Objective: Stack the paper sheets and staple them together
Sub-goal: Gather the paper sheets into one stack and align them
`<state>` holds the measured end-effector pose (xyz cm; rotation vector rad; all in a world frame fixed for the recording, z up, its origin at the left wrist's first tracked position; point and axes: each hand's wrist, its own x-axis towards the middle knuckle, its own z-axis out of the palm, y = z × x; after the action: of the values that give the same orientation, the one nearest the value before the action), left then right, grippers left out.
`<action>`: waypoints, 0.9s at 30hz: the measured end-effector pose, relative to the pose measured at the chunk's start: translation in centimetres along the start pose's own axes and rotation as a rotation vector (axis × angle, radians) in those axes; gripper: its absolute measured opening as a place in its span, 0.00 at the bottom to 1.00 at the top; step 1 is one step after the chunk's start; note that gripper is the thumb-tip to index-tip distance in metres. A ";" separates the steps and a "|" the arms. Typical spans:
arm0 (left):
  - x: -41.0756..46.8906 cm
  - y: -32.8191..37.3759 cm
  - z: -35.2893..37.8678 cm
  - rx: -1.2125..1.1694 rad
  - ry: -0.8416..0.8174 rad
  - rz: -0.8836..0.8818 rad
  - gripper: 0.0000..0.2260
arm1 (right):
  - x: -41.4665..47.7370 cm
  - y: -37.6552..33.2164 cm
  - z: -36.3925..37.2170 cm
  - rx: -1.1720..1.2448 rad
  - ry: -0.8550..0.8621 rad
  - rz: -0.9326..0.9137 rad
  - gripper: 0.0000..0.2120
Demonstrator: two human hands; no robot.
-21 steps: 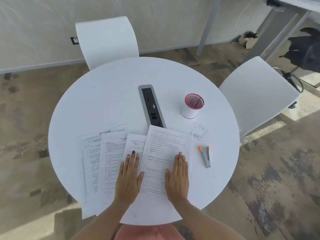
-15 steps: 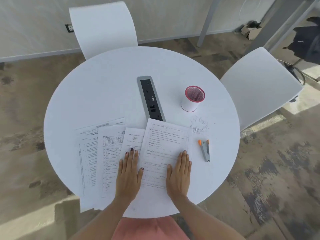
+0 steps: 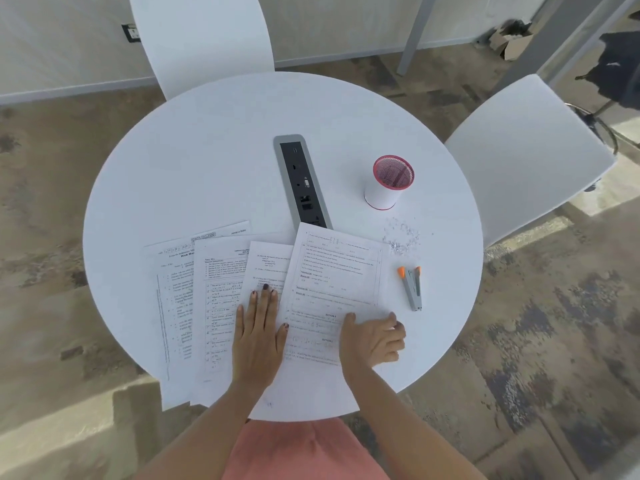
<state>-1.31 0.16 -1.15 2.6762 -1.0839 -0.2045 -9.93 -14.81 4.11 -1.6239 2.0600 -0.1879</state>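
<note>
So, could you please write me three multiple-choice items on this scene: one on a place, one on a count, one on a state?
1. The stapler lies where, relative to the sheets?
A right
B left
C on top

2. How many fanned sheets show?
A two
B four
C seven

3. How is the left hand?
A flat on the papers
B gripping the stapler
C inside the cup

Key: 1 A, it lies on the table right of the top sheet; 2 B, four overlapping pages show; 3 A, its palm presses them.
</note>
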 end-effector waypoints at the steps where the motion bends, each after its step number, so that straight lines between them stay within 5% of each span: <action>1: 0.0 0.0 0.0 0.002 -0.001 0.001 0.28 | 0.1 -0.3 -0.1 -0.016 -0.008 0.029 0.36; 9: 0.0 -0.1 -0.2 0.018 -0.034 -0.001 0.28 | 0.6 -0.8 -1.0 -0.067 -0.055 0.024 0.26; 14: 0.2 0.1 -0.4 -0.060 -0.064 0.000 0.29 | 0.8 -0.8 -2.3 0.170 -0.061 -0.089 0.17; 18: 1.8 1.3 -2.7 -0.412 -0.050 -0.165 0.31 | 0.8 -1.1 -4.3 0.431 -0.080 -0.262 0.09; 23: 4.3 2.3 -8.2 -1.118 -0.056 -0.516 0.24 | 0.9 -1.8 -6.1 0.691 -0.275 -0.168 0.05; 27: 5.0 0.3 -11.1 -1.321 -0.133 -0.483 0.21 | 0.6 -2.5 -6.2 0.708 -0.459 -0.238 0.05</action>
<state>4.47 -1.61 9.41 1.6180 -0.1018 -0.8354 -10.80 -17.30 10.31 -1.2935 1.2489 -0.5085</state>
